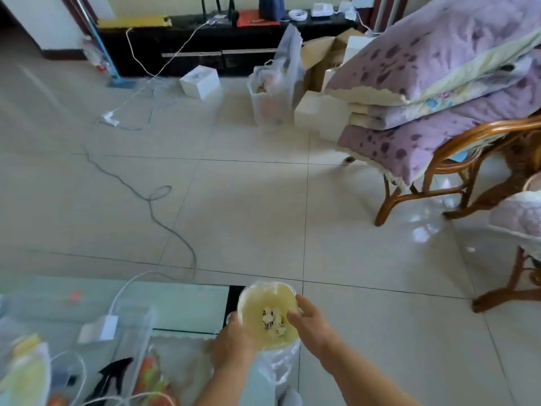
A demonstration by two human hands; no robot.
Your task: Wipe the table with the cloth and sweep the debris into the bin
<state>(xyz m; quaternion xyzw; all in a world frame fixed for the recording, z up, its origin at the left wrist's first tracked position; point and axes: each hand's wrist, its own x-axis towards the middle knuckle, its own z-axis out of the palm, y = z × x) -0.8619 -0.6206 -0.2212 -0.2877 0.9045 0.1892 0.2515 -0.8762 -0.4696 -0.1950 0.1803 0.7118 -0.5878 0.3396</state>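
1. Our left hand [232, 344] is wrapped round the near-left side of the yellow bin [260, 300], fingers curled on it.
2. Our right hand [307, 317] has its fingers hooked over the right rim.
3. The bin's just beside the glass surface [175, 300], with pale debris scraps [273, 320] in the bottom.
4. A crinkly plastic liner [279, 366] bunches underneath.

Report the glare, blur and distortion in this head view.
Head view: bright glare patches wash out the glossy beige floor tiles beside the brown rattan chair; the glass table at lower left is smeared and soft; wide-angle bending bows the tile joints slightly toward the edges; the round pale-yellow bin, left hand and right hand look comparatively sharp.
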